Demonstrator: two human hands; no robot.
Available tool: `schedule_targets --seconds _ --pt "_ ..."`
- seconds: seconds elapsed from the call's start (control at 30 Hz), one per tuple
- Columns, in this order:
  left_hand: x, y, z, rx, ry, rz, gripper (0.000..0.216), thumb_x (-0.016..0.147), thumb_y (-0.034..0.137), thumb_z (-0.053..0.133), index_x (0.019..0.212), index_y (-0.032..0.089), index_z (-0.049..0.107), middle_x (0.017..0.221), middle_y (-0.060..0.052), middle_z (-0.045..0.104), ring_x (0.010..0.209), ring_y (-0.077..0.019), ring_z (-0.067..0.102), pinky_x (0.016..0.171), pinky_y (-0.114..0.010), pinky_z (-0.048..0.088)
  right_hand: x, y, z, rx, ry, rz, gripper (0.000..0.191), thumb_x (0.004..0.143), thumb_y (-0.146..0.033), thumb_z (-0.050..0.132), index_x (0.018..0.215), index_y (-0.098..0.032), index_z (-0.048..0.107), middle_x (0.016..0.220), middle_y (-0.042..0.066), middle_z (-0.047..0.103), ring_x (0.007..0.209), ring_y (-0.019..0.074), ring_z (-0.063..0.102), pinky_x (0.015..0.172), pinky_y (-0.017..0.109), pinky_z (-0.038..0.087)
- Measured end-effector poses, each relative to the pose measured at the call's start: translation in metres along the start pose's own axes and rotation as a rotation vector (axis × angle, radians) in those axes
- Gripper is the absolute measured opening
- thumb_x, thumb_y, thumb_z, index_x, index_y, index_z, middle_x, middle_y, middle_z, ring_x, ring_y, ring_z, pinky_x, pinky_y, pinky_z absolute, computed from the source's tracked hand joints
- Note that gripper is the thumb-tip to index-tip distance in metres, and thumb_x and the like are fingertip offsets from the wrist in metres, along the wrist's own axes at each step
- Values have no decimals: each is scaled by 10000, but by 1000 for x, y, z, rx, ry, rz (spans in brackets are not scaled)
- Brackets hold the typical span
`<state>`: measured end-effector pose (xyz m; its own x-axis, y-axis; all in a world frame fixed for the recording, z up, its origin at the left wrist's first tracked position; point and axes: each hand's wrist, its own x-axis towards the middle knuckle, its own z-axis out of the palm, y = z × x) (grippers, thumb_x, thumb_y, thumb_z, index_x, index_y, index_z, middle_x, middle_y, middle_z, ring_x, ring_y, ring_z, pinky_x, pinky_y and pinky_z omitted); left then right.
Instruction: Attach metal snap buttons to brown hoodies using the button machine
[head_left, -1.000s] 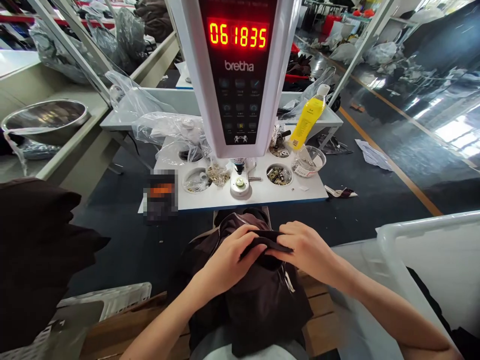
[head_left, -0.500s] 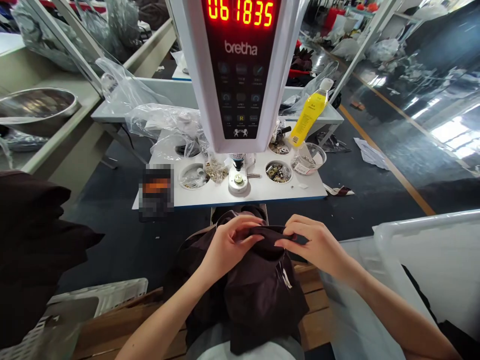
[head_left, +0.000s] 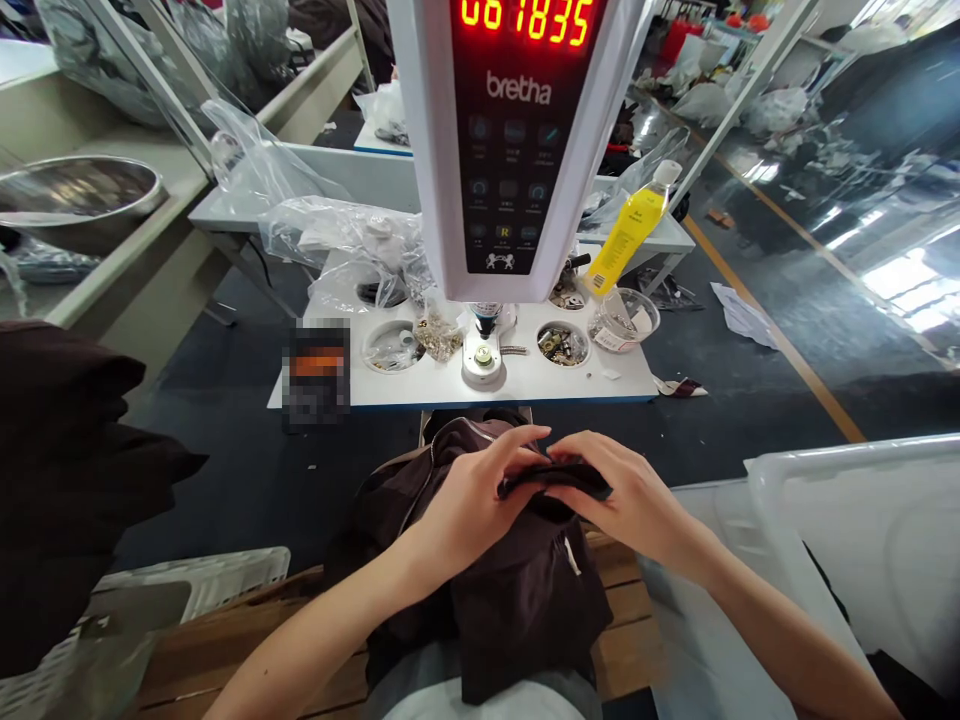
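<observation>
A dark brown garment (head_left: 525, 590) with a zipper and a small white label lies bunched over my lap. My left hand (head_left: 487, 490) pinches one end of its folded edge between thumb and fingers. Close beside it, my right hand (head_left: 600, 480) grips the same edge, thumb below and fingers above. The fingertips of both hands nearly meet. Beyond the hands stands a press machine (head_left: 517, 150) with a red number display. Its lower die (head_left: 483, 355) holds a small round metal piece, just under the upper punch (head_left: 486, 322).
The white worktable (head_left: 450, 392) has round wells with metal fasteners. A yellow bottle (head_left: 630, 230) leans beside a clear plastic tub (head_left: 624, 320). Plastic bags (head_left: 360, 235) lie at the back left. A white bin (head_left: 862, 470) stands at right, dark cloth (head_left: 67, 500) at left.
My hands have come closer together along the garment's edge, and my left index finger has lifted. More of the zipper shows. The view has shifted slightly.
</observation>
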<state>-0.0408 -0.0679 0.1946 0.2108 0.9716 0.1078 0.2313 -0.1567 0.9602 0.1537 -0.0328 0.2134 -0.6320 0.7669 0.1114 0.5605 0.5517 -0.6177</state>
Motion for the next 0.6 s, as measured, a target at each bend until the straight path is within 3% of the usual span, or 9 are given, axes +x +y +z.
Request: schedule_targets --seconds 0.07,0.17,0.23,0.3,0.37,0.5,0.6 --pt "-2 -1 2 25 7 34 443 784 130 572 1196 244 453 948 -3 680 863 -126 661 827 -269 528 1 -3 -1 14 -65 -7 91 860 -234 537 937 -201 571 859 18 635 799 128 591 715 235 455" --pt "-1 -5 -3 48 15 100 336 787 178 577 1105 206 472 928 -31 643 848 -129 642 796 -268 520 -3 -10 -2 -31 -34 -101 74 881 -190 495 862 -178 566 743 11 602 683 108 548 623 216 419" --pt "3 -7 -10 121 -103 216 324 777 225 599 1076 196 480 1029 -71 624 1026 -181 581 902 -329 458 -8 -17 -4 -93 11 -215 74 886 -192 488 861 -168 553 709 17 578 647 115 503 600 231 401" --pt "8 -8 -17 212 -298 354 355 755 267 630 1079 207 499 1153 -82 588 1202 -233 451 1023 -401 319 -15 -25 -6 -130 24 -313 65 886 -173 478 899 -163 541 718 28 578 652 124 484 616 247 406" --pt "12 -8 -21 290 -435 426 323 741 309 646 1031 218 535 1156 -64 585 1195 -244 439 1047 -423 229 -20 -30 -9 -136 33 -349 87 881 -140 472 939 -161 533 741 36 589 675 131 488 638 256 418" --pt "10 -8 -14 361 -338 350 275 775 433 607 871 185 536 947 -42 610 892 -175 531 881 -351 315 -23 -29 -12 -105 115 -273 94 865 -118 493 932 -166 537 745 36 595 674 128 497 629 252 423" --pt "2 -10 -3 261 -260 284 231 845 412 520 849 181 514 961 -31 615 857 -148 521 807 -301 339 -21 -23 -11 -64 134 -180 84 864 -124 502 909 -176 549 729 24 585 659 118 502 605 234 414"
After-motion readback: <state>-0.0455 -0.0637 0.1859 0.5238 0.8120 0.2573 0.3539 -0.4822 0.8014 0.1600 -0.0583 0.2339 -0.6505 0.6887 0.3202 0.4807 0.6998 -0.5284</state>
